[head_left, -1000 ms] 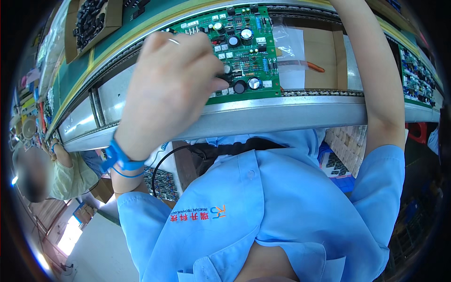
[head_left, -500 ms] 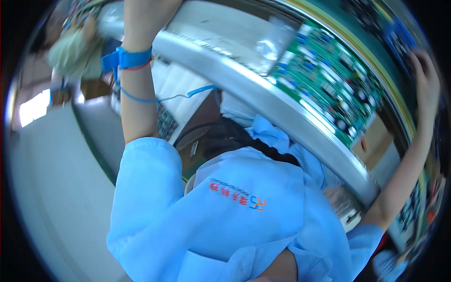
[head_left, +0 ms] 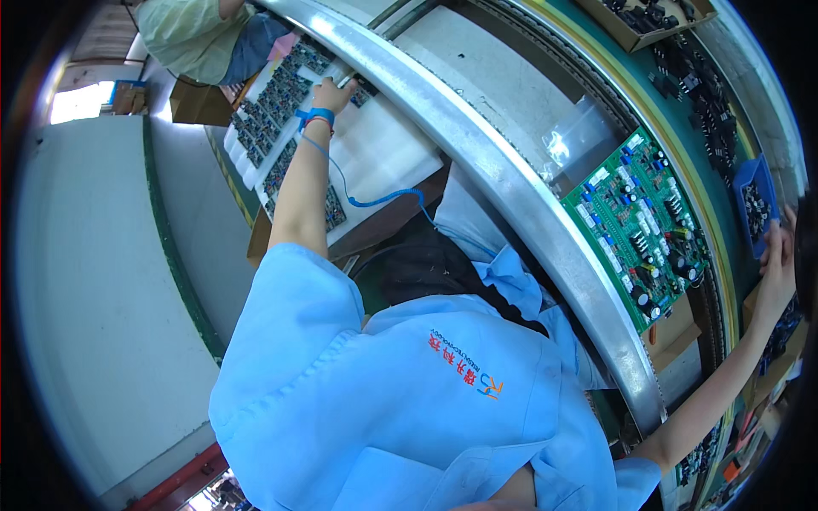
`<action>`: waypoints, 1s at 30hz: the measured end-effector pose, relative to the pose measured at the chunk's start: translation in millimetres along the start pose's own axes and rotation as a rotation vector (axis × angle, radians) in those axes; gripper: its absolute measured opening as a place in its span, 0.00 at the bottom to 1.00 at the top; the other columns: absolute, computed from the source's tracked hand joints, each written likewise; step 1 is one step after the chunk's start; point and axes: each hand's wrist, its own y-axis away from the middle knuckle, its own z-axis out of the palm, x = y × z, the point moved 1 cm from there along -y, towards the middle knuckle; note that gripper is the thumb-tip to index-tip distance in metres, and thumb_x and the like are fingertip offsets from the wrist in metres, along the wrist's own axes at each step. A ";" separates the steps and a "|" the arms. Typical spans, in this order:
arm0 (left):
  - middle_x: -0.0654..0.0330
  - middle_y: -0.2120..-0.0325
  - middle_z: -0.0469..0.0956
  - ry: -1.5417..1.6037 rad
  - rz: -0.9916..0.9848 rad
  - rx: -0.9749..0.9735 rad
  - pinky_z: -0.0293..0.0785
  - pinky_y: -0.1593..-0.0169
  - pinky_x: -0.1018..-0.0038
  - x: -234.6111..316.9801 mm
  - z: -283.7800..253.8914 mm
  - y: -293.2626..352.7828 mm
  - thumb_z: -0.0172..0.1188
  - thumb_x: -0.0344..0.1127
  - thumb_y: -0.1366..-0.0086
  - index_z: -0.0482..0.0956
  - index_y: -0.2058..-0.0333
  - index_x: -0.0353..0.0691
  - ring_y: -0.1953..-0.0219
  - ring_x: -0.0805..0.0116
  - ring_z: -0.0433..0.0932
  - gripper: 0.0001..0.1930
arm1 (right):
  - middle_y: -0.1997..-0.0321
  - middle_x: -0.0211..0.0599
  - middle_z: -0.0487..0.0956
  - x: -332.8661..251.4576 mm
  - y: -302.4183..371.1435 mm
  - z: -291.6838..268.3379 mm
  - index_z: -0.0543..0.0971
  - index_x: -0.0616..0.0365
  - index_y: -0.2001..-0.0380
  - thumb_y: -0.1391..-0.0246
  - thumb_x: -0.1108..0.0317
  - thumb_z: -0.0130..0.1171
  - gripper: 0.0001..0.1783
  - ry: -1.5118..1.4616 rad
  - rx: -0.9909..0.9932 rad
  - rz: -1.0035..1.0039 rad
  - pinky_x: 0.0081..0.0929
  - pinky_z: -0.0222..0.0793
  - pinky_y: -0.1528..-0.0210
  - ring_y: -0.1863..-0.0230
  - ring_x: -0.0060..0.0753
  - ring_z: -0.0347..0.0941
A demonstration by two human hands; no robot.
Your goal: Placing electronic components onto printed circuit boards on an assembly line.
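My left hand (head_left: 334, 94) reaches out to the far left, over small circuit boards (head_left: 277, 106) laid in rows on white foam (head_left: 383, 140). Its fingers are bent down and drawn together; whatever they pinch is too small to make out. A blue wrist strap (head_left: 317, 117) with a coiled cord circles that wrist. At the far right, my right hand (head_left: 778, 247) is beside the near end of a blue bin (head_left: 755, 204) of small dark parts, its fingers apart. A large green circuit board (head_left: 635, 226), crowded with components, rests across the rails between my arms.
A curved metal rail (head_left: 511, 183) runs in front of my body. Beyond it lies a clear plastic bag (head_left: 575, 140). Loose black parts (head_left: 703, 94) and a cardboard box (head_left: 652, 21) are on the far right. Another person's sleeve (head_left: 183, 38) shows at top left.
The view has swung, bringing the foam and small boards into sight. My left hand, cut off by the top edge before, now reaches down to those boards. My right hand remains near the blue bin.
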 end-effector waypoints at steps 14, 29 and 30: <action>0.46 0.53 0.79 0.395 0.400 -0.514 0.72 0.45 0.60 -6.9 117.6 -98.1 0.62 0.52 0.42 0.76 0.48 0.34 0.46 0.47 0.74 0.30 | 0.69 0.34 0.77 -135.1 72.1 25.2 0.82 0.62 0.61 0.47 0.80 0.58 0.10 -0.252 -0.253 0.032 0.20 0.66 0.67 0.68 0.26 0.73; 0.50 0.55 0.79 0.761 0.102 -0.479 0.74 0.49 0.65 -78.9 95.5 -153.9 0.63 0.46 0.41 0.78 0.49 0.37 0.50 0.55 0.75 0.25 | 0.71 0.30 0.75 -157.0 98.0 58.5 0.79 0.57 0.64 0.68 0.76 0.66 0.20 0.216 -0.105 -0.326 0.29 0.73 0.68 0.66 0.34 0.75; 0.50 0.55 0.79 0.785 0.071 -0.475 0.74 0.50 0.65 -81.6 98.6 -156.1 0.63 0.46 0.41 0.78 0.49 0.37 0.50 0.56 0.75 0.25 | 0.71 0.30 0.75 -157.5 97.7 59.5 0.79 0.57 0.64 0.68 0.76 0.66 0.20 0.214 -0.112 -0.328 0.29 0.73 0.68 0.66 0.34 0.75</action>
